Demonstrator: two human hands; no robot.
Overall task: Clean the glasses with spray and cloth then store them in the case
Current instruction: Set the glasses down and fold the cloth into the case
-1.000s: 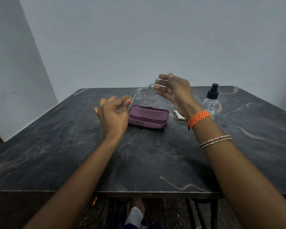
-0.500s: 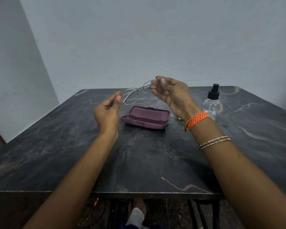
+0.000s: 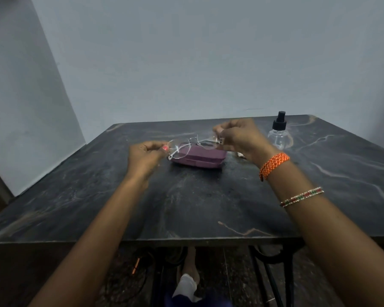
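Observation:
Thin-rimmed glasses [image 3: 187, 146] with clear lenses hang level just above the shut purple case [image 3: 201, 157]. My left hand [image 3: 145, 157] pinches their left end and my right hand [image 3: 239, 138] pinches their right end. The case lies flat in the middle of the dark marble table [image 3: 197, 200]. A clear spray bottle [image 3: 279, 134] with a black nozzle stands at the back right, apart from my right hand. A scrap of white cloth [image 3: 239, 154] peeks out under my right wrist, mostly hidden.
Grey walls rise close behind and to the left of the table. Under the front edge I see the table's black metal frame [image 3: 273, 275], a foot in a white sock [image 3: 187, 282] and some cables on the floor.
Both hands have lowered the glasses from above the table toward the case and turned them level, lenses now side by side. The case and bottle have not moved.

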